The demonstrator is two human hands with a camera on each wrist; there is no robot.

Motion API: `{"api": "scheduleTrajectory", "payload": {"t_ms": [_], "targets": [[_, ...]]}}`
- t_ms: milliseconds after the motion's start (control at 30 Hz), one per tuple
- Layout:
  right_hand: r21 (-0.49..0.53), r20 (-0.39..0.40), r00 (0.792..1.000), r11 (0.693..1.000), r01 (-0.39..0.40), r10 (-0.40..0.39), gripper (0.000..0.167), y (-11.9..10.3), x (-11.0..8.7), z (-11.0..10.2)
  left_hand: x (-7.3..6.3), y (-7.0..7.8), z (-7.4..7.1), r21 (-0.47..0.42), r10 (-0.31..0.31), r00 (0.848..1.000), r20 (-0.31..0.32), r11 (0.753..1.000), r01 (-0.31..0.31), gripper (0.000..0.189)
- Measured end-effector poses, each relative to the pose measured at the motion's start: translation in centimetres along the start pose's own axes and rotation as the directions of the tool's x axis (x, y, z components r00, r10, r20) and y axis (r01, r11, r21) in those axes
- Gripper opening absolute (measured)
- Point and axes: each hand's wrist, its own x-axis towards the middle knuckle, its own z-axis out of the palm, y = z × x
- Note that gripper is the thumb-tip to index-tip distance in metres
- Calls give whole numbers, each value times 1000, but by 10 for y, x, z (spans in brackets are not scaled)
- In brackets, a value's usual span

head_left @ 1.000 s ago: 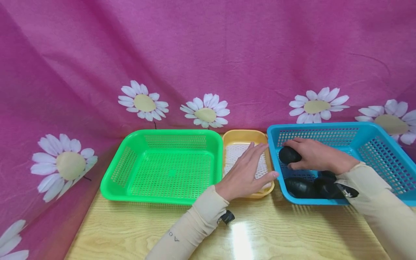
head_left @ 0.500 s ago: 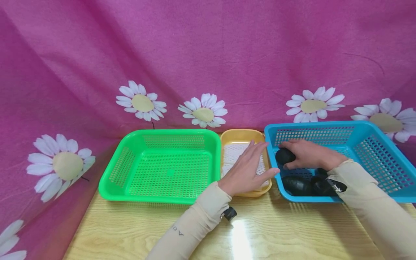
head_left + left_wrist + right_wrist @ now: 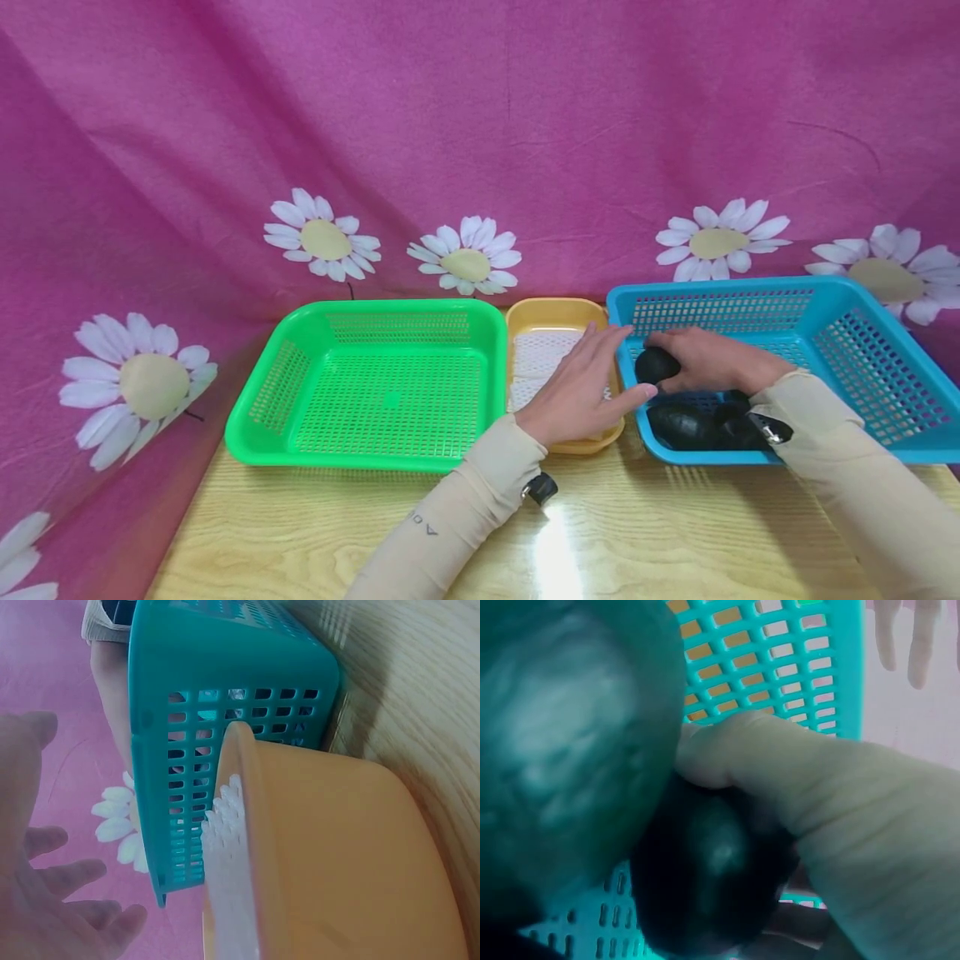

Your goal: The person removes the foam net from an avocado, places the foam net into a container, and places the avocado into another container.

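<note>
In the head view my right hand (image 3: 708,358) reaches into the blue basket (image 3: 825,454) and grips a dark avocado (image 3: 657,365) near the left wall. In the right wrist view the thumb lies against that avocado (image 3: 712,862), and a larger-looking bumpy dark green avocado (image 3: 570,750) is close to the camera. More dark avocados (image 3: 682,427) lie at the basket's front left, partly hidden by the right wrist. My left hand (image 3: 573,404) hovers over the yellow tray (image 3: 555,310), fingers extended and holding nothing, its thumb near the blue basket's rim.
White foam netting (image 3: 542,354) lies in the yellow tray. A green basket (image 3: 390,460) stands to its left. All three containers sit side by side on a wooden table (image 3: 300,533), against a pink flowered cloth (image 3: 480,125).
My left hand has shifted slightly right, its thumb now over the blue basket's left rim. The right hand keeps its grip on the avocado, in nearly the same place. The head view has drifted a little.
</note>
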Motion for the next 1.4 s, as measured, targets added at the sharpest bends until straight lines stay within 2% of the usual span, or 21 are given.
{"api": "scheduleTrajectory", "payload": {"t_ms": [133,333,667,867,1100,1400], "targets": [[0,37,999,1000,-20,20,65,-1,0,0,0,0,0,-2,-13,1000,6,1000,13,81],[-6,85,995,999,-46,46,68,0,-1,0,0,-1,-1,21,0,1000,-1,1000,1,79],[12,104,994,999,-46,45,67,-3,-3,-3,-4,0,-7,71,9,1000,-5,997,-8,79],[30,73,997,999,-25,23,69,-4,-8,-11,-6,1,-15,80,7,1000,-15,997,-6,78],[17,74,996,999,-52,50,67,-9,-12,-21,-10,3,-26,95,39,999,-37,995,-35,78],[-4,33,998,999,-51,51,67,-8,-21,-32,-19,5,-48,135,39,996,-84,991,-27,80]]}}
